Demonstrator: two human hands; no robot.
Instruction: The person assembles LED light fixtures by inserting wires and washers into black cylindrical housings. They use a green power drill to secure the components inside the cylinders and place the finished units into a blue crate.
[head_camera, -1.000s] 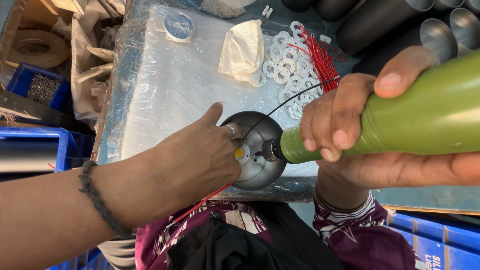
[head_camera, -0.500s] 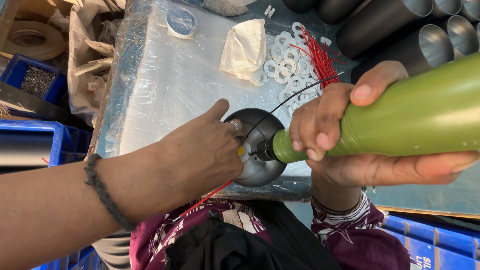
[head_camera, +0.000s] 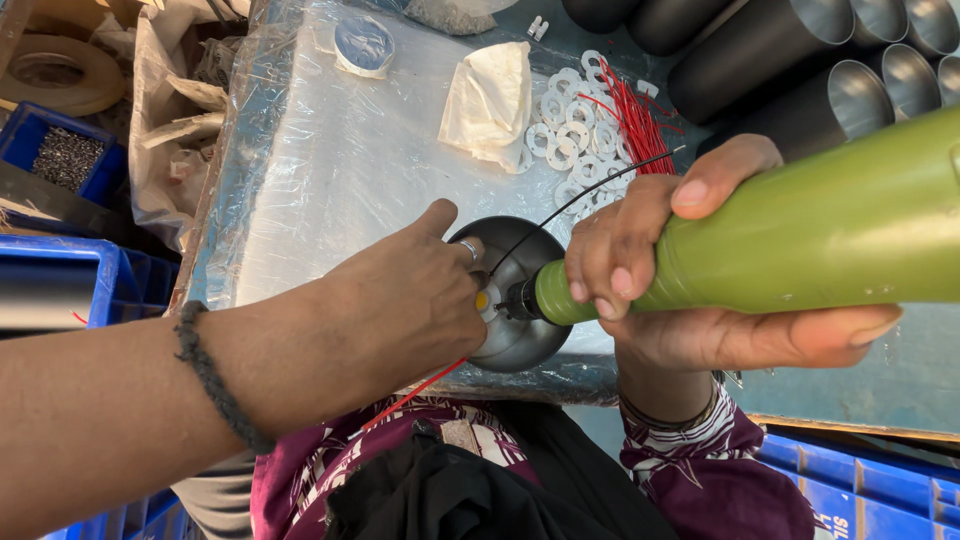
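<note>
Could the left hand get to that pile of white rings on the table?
Probably yes. The left hand rests on the metal dome, and the white rings lie just beyond it on the plastic-covered table, with only a thin black wire crossing between.

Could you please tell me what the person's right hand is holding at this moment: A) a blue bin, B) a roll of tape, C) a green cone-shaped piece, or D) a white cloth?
C: the right hand wraps around the green cone-shaped piece, its narrow end against the round metal shade.
</note>
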